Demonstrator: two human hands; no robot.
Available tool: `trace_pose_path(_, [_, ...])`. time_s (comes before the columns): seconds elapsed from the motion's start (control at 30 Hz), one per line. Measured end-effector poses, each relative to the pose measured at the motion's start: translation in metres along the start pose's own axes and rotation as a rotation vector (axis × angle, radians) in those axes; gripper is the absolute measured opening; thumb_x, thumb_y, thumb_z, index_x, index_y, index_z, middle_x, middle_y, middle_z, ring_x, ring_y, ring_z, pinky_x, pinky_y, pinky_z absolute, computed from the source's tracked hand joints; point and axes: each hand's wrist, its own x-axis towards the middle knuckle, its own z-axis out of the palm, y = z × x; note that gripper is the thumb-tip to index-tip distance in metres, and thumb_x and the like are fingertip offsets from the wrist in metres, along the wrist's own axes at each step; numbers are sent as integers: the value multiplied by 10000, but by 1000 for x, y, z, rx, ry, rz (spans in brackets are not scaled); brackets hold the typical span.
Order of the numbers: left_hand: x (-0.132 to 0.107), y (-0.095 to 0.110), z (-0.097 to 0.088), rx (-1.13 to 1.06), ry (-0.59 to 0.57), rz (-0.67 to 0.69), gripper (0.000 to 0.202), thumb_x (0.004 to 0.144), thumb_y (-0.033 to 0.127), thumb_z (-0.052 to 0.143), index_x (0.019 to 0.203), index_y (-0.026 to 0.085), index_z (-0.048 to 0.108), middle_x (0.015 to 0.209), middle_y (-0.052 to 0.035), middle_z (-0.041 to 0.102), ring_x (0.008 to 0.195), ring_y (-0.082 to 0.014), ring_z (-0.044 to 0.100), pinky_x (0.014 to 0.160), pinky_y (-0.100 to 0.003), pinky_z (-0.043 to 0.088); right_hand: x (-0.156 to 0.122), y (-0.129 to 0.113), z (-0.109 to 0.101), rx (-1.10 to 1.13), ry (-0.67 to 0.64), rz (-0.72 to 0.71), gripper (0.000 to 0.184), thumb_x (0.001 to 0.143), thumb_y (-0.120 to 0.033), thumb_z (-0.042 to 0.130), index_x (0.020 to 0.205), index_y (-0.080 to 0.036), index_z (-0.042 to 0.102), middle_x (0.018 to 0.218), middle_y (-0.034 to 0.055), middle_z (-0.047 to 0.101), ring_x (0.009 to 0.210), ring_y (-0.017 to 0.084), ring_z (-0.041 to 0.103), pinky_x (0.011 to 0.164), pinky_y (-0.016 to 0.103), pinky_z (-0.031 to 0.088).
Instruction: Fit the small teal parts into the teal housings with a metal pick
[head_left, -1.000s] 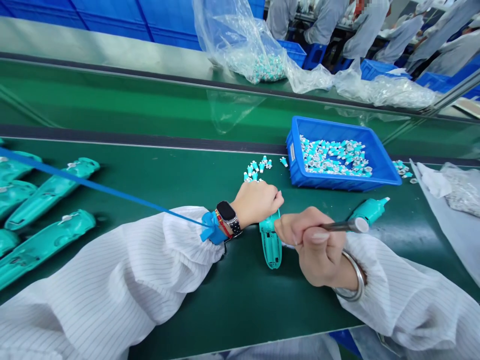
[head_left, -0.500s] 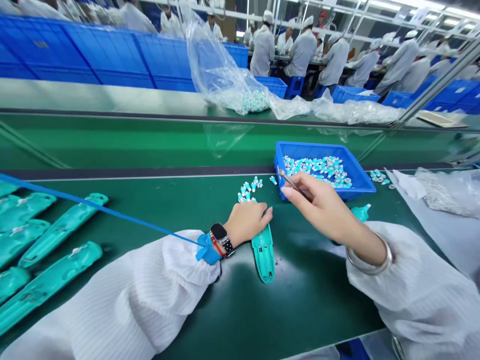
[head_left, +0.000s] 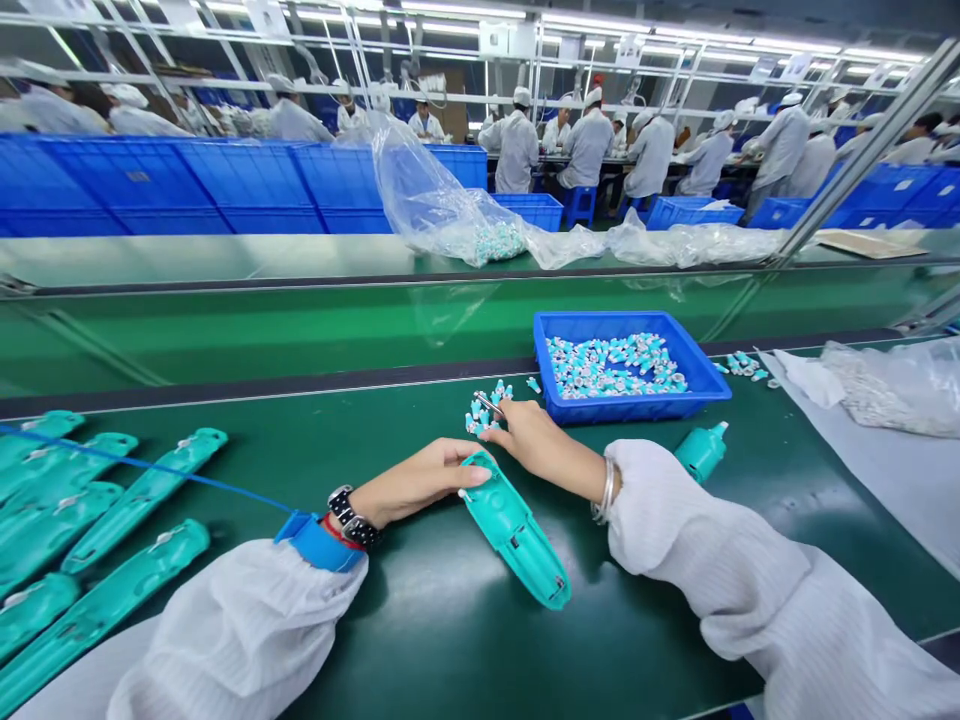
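Note:
My left hand [head_left: 424,480] lies on the green belt, its fingertips on the near end of a long teal plastic shell [head_left: 514,530] that sits diagonally. My right hand [head_left: 540,440] pinches slim metal tweezers [head_left: 489,404]. Their tips reach into a small heap of teal-and-white parts [head_left: 481,412] on the belt, just above the shell. I cannot see whether the tips grip a part. A blue plastic tray [head_left: 634,408] full of the same small parts stands to the right of the heap.
Several teal shells [head_left: 142,500] lie in rows at the left. A teal nozzle-shaped part [head_left: 701,452] stands right of my right hand, beside a white sheet [head_left: 885,480]. A blue cord crosses the belt. Beyond lie a clear plastic bag of parts, blue crates and co-workers in white.
My right hand has moved left from the tray to the heap with the tweezers. The shell has swung from lengthwise to diagonal under my left hand. The view has tilted up.

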Motion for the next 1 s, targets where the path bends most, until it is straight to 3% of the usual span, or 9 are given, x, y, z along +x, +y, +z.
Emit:
trace_pose_path(0.13, [-6, -1, 16, -374, -33, 22, 382, 631, 403, 768, 739, 129, 524, 777, -37, 638, 768, -162, 626, 820, -350, 478, 4, 3, 7, 21, -35, 38, 115, 822, -168, 603, 894, -107, 537, 940, 142, 593, 887, 226, 531, 743, 325, 383])
trace_pose_path(0.23, [-7, 0, 26, -501, -72, 53, 388, 666, 403, 747, 729, 158, 452, 628, 24, 598, 664, -159, 635, 860, -469, 477, 1, 4, -4, 69, -24, 50, 88, 821, -125, 585, 895, -101, 543, 909, 120, 594, 840, 193, 522, 738, 314, 386])
trace_pose_path(0.3, [-9, 3, 30, -474, -87, 41, 365, 707, 410, 713, 738, 165, 443, 574, 50, 557, 557, -125, 597, 775, -434, 517, -8, 1, -21, 122, -23, 32, 90, 838, -152, 577, 908, -101, 552, 855, 84, 597, 783, 161, 521, 710, 288, 393])
trace_pose_path(0.37, [-13, 7, 33, -369, -76, 12, 337, 746, 422, 670, 733, 159, 460, 548, 47, 543, 472, -98, 544, 617, -323, 524, -21, -5, -43, 196, -62, -15, 121, 844, -229, 593, 899, -122, 579, 777, 27, 594, 711, 122, 518, 658, 241, 400])
trace_pose_path(0.43, [-18, 14, 35, -213, -55, 3, 331, 758, 432, 647, 705, 149, 485, 503, 36, 537, 414, -84, 499, 488, -233, 458, -36, -14, -65, 344, -166, -79, 173, 847, -308, 594, 894, -143, 618, 729, -8, 590, 666, 94, 514, 607, 204, 399])
trace_pose_path(0.53, [-27, 26, 42, 59, -64, -31, 324, 734, 408, 666, 642, 134, 517, 477, 7, 571, 412, -84, 512, 464, -197, 415, -54, -25, -84, 632, -353, -137, 255, 864, -358, 559, 936, -132, 654, 726, 2, 602, 652, 89, 525, 581, 200, 401])
trace_pose_path(0.63, [-33, 35, 51, 244, -87, -139, 304, 714, 378, 675, 604, 129, 541, 514, -1, 601, 456, -87, 551, 483, -183, 427, -60, -28, -86, 759, -463, -95, 283, 799, -373, 643, 912, -115, 658, 735, 24, 636, 667, 111, 575, 610, 226, 442])
trace_pose_path(0.73, [-35, 39, 59, 271, -110, -210, 305, 700, 385, 675, 589, 137, 534, 532, 13, 589, 486, -97, 569, 494, -192, 460, -61, -29, -81, 816, -511, -41, 255, 736, -338, 714, 835, -110, 658, 721, 31, 657, 665, 114, 595, 599, 221, 448])
trace_pose_path(1.0, [-35, 37, 62, 215, -154, -233, 306, 665, 394, 710, 594, 143, 550, 550, 24, 569, 489, -78, 540, 502, -184, 463, -68, -38, -82, 801, -505, 66, 216, 679, -287, 768, 716, -109, 650, 575, -34, 571, 481, 35, 395, 427, 165, 284])
